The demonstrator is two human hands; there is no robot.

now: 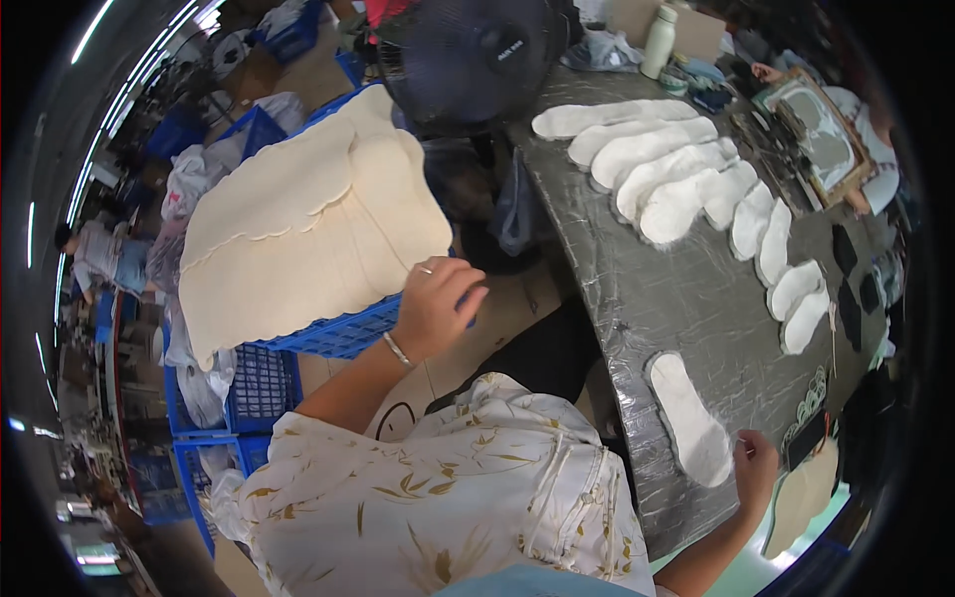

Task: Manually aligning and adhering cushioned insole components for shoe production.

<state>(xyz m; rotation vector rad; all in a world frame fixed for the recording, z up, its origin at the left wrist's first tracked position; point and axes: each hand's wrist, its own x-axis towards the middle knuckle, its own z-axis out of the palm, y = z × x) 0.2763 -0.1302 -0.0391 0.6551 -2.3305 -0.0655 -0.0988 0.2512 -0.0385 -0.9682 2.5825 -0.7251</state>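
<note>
Insole (pixel 688 420) layout seems underway. L hand (pixel 441 303) half-spread by cream sheets (pixel 288 219); R hand (pixel 758 466) curled near insole, grip unclear. Next move prob. needs light pinch.

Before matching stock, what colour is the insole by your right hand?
The insole is white, head view.
</note>
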